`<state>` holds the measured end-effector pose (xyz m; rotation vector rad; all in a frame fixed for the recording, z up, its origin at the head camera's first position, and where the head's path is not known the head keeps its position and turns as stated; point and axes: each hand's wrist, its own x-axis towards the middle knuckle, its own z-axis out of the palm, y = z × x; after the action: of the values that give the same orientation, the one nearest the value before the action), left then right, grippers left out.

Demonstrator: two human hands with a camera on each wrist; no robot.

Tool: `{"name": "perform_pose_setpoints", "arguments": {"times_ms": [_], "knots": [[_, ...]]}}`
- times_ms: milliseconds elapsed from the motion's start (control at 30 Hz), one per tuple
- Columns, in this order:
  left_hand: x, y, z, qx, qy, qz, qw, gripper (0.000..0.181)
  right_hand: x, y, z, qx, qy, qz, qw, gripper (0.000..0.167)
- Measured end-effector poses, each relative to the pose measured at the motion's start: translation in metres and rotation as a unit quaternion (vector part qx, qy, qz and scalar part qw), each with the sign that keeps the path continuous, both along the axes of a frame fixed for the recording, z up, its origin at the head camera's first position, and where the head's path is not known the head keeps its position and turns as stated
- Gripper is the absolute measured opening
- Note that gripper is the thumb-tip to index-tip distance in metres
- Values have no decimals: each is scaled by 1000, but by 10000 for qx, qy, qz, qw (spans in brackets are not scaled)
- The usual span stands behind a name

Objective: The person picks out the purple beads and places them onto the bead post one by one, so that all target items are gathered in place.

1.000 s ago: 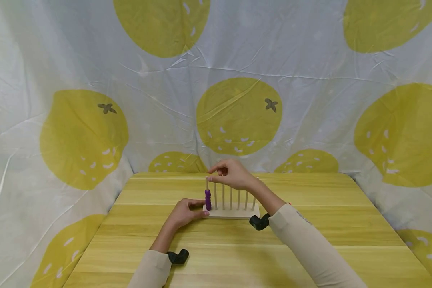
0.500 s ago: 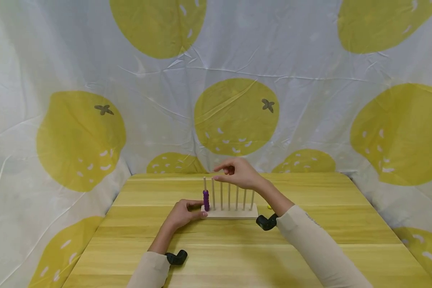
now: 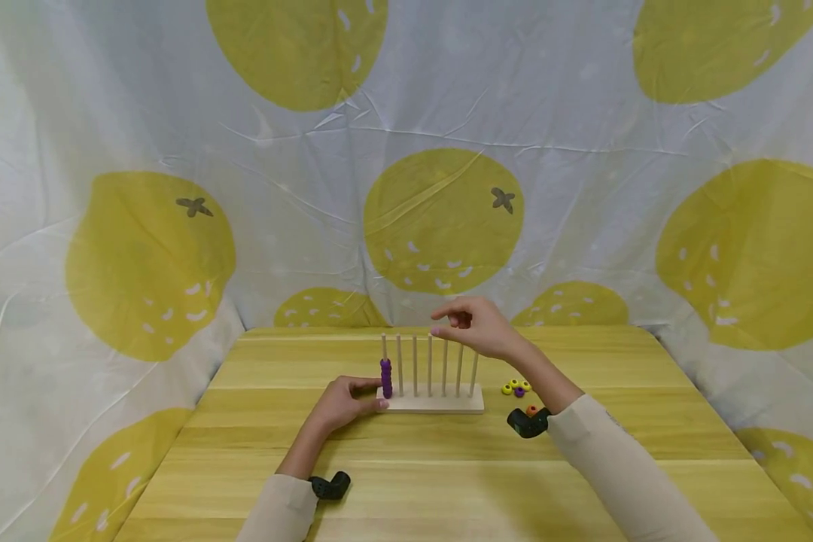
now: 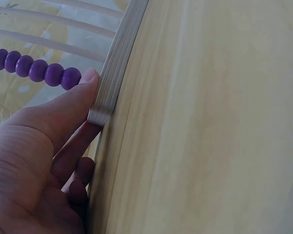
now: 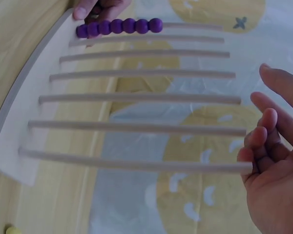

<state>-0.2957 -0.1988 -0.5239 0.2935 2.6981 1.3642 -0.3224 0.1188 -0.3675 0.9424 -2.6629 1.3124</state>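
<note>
A pale wooden peg rack (image 3: pixel 430 404) stands on the table, with several upright rods along its base. Purple beads (image 3: pixel 386 379) are stacked on the leftmost rod; the other rods carry none. My left hand (image 3: pixel 344 403) pinches the left end of the base, thumb at the front and fingers behind, close by the lowest purple bead (image 4: pixel 71 78). Above the right half of the rack hovers my right hand (image 3: pixel 477 327), its thumb and index finger apart. Nothing lies between the fingers of the right hand (image 5: pixel 278 151) in the right wrist view.
Right of the rack lie loose yellow beads (image 3: pixel 507 389), a purple bead (image 3: pixel 519 392) and an orange bead (image 3: pixel 531 410), partly near the right wrist camera (image 3: pixel 528 423). A lemon-print cloth (image 3: pixel 298 218) hangs behind the wooden table (image 3: pixel 413 482).
My right hand has moved right, from over the leftmost rod to over the right-hand rods. Loose beads beside the rack have come into view. The left hand has kept its hold.
</note>
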Motion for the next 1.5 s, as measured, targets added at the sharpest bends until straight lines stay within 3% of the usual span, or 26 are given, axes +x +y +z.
{"name": "perform_pose_setpoints", "arguments": {"times_ms": [333, 733, 1033, 1500], "knots": [[-1, -2, 1, 32, 15, -18, 10000, 50, 7, 35, -9, -124, -252, -349, 9990, 30], [-2, -2, 1, 65, -26, 6, 10000, 49, 16, 82, -31, -99, -197, -785, 9967, 26], [-1, -3, 1, 35, -8, 39, 10000, 51, 16, 108, -57, 30, -141, -950, 9954, 26], [-2, 0, 0, -9, 35, -78, 10000, 51, 20, 137, -104, 110, -624, -1116, 9917, 36]]}}
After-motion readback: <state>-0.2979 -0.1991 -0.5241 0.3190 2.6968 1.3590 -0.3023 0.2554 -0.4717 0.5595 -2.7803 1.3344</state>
